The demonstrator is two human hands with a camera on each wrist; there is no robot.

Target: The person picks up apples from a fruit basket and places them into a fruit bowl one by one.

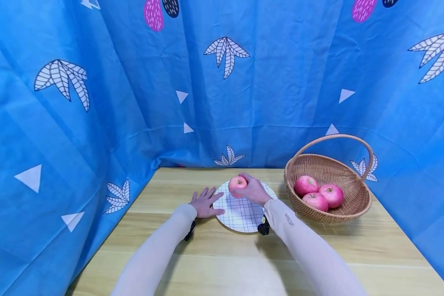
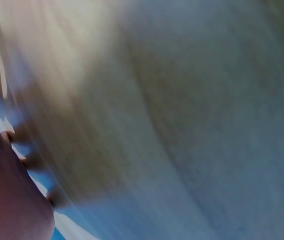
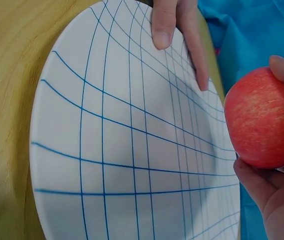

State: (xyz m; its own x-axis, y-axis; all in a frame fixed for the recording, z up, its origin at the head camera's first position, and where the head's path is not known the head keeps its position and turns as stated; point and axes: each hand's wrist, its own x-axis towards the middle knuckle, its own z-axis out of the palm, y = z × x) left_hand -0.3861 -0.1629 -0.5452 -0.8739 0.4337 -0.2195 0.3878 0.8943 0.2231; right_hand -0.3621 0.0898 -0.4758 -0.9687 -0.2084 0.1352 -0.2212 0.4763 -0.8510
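A red apple [image 1: 237,186] is gripped in my right hand [image 1: 254,191], over the far left part of a white plate with blue grid lines [image 1: 244,216]. In the right wrist view the same apple [image 3: 264,117] sits between thumb and fingers, beside the plate [image 3: 117,140]. With fingers spread, my left hand [image 1: 206,203] rests at the plate's left rim, its thumb and a finger reaching onto the plate. The left wrist view catches only part of that hand [image 2: 12,195] and the blurred tabletop.
To the right stands a wicker basket [image 1: 349,205] with a tall handle, holding several pink-red apples [image 1: 315,201]. The wooden table [image 1: 222,267] lies beneath everything. A blue patterned curtain [image 1: 266,98] hangs behind and along both sides.
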